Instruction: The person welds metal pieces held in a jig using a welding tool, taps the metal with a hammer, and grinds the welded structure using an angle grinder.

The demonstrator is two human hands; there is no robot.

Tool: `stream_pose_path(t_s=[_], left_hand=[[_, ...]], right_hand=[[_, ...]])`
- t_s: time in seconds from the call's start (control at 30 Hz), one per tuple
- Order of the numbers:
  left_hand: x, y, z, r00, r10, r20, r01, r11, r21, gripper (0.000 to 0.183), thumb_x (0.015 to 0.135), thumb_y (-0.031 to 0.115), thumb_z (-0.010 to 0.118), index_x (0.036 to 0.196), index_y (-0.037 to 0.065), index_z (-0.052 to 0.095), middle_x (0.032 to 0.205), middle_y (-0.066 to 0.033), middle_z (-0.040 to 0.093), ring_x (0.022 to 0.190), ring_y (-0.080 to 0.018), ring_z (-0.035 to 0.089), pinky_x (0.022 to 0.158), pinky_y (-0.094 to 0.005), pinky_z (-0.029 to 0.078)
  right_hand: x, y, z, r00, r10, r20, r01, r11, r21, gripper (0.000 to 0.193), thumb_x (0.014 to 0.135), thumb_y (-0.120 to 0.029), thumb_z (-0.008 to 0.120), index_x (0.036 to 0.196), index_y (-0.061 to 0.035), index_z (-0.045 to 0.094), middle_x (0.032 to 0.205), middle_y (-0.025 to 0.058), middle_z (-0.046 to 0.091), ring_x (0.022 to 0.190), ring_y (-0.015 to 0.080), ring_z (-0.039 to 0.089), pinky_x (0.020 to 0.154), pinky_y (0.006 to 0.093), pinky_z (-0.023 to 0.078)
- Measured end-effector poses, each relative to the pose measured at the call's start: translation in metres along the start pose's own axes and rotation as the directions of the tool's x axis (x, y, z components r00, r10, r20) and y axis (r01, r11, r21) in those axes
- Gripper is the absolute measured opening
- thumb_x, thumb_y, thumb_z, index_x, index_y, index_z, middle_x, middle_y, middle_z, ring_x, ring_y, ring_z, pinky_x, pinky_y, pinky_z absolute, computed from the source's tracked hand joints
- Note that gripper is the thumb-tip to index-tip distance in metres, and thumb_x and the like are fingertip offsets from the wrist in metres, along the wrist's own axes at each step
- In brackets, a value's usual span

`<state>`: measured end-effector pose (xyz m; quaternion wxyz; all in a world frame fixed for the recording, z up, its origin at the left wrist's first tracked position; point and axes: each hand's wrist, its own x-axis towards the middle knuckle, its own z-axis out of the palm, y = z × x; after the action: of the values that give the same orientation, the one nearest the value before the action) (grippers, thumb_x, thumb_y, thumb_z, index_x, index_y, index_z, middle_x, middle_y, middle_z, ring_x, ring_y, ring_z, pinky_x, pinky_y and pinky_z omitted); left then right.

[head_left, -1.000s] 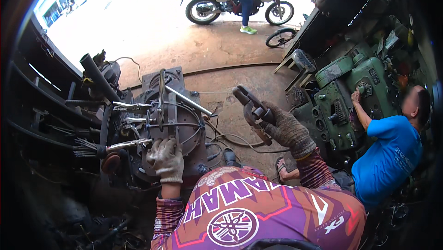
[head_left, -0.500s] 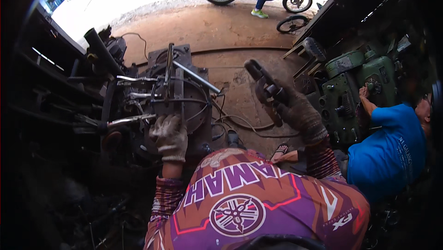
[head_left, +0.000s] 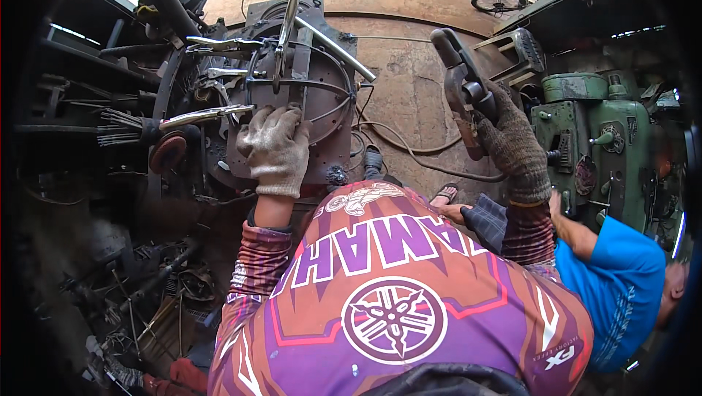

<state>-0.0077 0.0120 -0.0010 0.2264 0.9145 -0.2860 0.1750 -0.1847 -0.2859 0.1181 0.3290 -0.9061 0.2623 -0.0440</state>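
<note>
Dark rods and metal parts lie heaped at the lower left; whether a container holds them cannot be told. Two gloved hands are at work. The right hand has its fingers clamped around one dark, worn metal tool, held up over the floor, well apart from the worktop. The left hand rests with curled fingers at the near side of one round metal piece on that worktop; whether they grip anything is hidden. Three silver locking pliers reach in from the left side of the round piece, and a fourth, longer clamp crosses its far part. One pale tube lies aslant beside that clamp. One wire brush is at the left. One co-worker in a blue shirt is beside one green machine; two wheels show at the top right.
</note>
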Motion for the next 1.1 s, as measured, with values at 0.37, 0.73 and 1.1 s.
stream_pose_path(t_s=[0.37,0.73,1.1], left_hand=[[0.002,0.0,-0.002,1.0,0.009,0.001,-0.009,1.0,0.005,0.022,0.073,0.022,0.083,0.093,0.016,0.075,0.101,0.0003,0.074,0.108,-0.024,0.065,0.096,-0.0452,0.043],[0.001,-0.002,0.001,0.999,0.022,-0.023,-0.022,1.0,0.003,0.023,0.072,0.02,0.082,0.093,0.015,0.075,0.1,-0.0011,0.074,0.106,-0.0249,0.065,0.095,-0.0438,0.045],[0.002,-0.001,0.0,0.999,0.025,-0.04,-0.026,1.0,-0.013,0.022,0.071,0.019,0.082,0.091,0.013,0.075,0.099,-0.0025,0.073,0.105,-0.0264,0.065,0.093,-0.043,0.047]], right_hand=[[0.004,-0.005,-0.006,0.999,0.033,0.013,-0.032,0.999,-0.03,0.055,0.093,-0.019,0.068,0.144,-0.0103,0.048,0.12,0.0175,0.066,0.108,0.0253,0.065,0.091,0.0372,0.051],[0.006,-0.015,-0.008,0.997,0.07,0.023,-0.066,0.987,-0.144,0.058,0.094,-0.025,0.068,0.145,-0.008,0.046,0.125,0.0167,0.065,0.114,0.0232,0.063,0.096,0.0371,0.049],[0.001,-0.022,-0.001,1.0,0.028,0.004,-0.027,0.997,-0.073,0.054,0.091,-0.02,0.068,0.141,-0.0103,0.049,0.11,0.0202,0.068,0.104,0.0307,0.069,0.088,0.0417,0.053]])
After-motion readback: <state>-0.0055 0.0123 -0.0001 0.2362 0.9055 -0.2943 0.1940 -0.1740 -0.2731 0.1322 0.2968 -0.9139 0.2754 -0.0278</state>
